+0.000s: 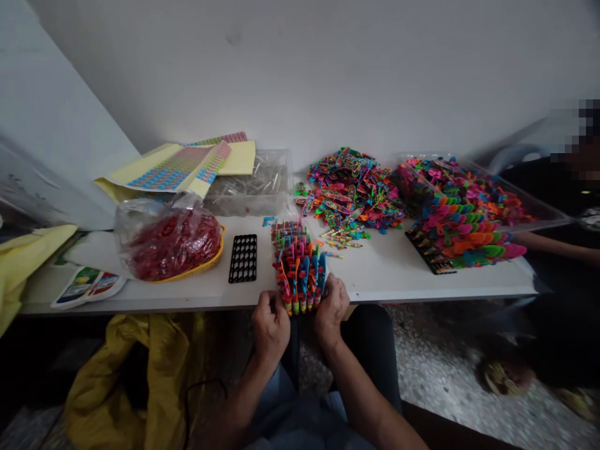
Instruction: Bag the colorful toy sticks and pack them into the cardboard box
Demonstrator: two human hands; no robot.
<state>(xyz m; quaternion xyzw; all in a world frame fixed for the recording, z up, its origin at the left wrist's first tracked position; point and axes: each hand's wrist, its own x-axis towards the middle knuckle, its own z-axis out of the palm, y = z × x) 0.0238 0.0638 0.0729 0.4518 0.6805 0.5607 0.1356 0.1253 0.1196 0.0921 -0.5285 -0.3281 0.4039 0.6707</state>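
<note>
Head view, looking down on a white table [389, 281]. A block of multicoloured plastic pieces [299, 269] stands upright in rows at the table's front edge, its near end projecting slightly past the edge. The right hand [332, 310] is narrowly closed, with its fingers wrapped around the block's near right corner. The left hand [270, 325] is curled beside the block's near left corner; its fingertips are hidden, so a grip cannot be confirmed.

Left of the block lies an unloaded black perforated rack [242, 258]. Further left, a clear bag of red pieces [175, 247] sits in a yellow tray [206, 262]. Sticker sheets [169, 167] lie partly over a clear bin of small transparent parts [250, 187]. To the right are a loose heap of bright pieces [351, 190] and a loaded black rack [431, 253]. A co-worker's forearm [557, 245] extends in from the right.
</note>
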